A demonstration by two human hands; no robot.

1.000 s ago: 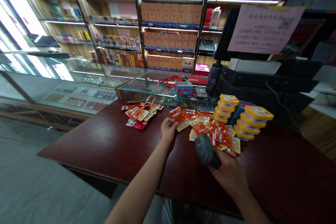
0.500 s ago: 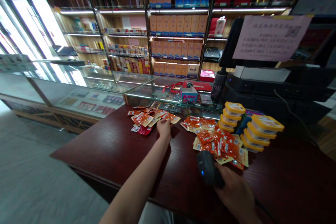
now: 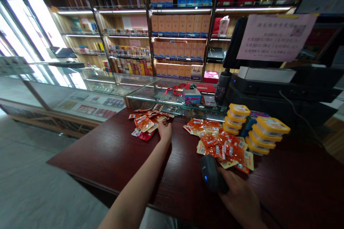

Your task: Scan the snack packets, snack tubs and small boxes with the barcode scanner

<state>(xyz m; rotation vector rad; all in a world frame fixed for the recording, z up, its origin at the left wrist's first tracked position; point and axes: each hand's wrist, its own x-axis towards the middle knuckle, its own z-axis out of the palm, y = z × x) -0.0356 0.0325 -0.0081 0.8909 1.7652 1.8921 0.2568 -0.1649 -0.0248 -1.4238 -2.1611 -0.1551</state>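
My left hand (image 3: pixel 165 132) reaches to the right edge of the left pile of orange snack packets (image 3: pixel 144 123). Its thumb and fingers look apart, and no packet shows between them. Under that pile lies a red packet (image 3: pixel 143 135) with a white label. My right hand (image 3: pixel 239 193) is wrapped round a black barcode scanner (image 3: pixel 209 171) with a lit blue light. Just beyond the scanner spreads a larger heap of orange snack packets (image 3: pixel 223 146), some showing their pale backs.
Yellow-lidded tubs (image 3: pixel 268 134) stand in two stacks behind the right heap. A glass counter (image 3: pixel 145 93) borders the dark wooden table (image 3: pixel 107 161) at the back, with a small blue-and-pink box (image 3: pixel 192 97) on it. A monitor bearing a pink paper sign (image 3: pixel 276 37) rises at the right.
The packet at my left hand's fingertips has left them and seems to lie on the left pile. That hand has shifted slightly left, its fingers loosened. My right hand keeps the scanner.
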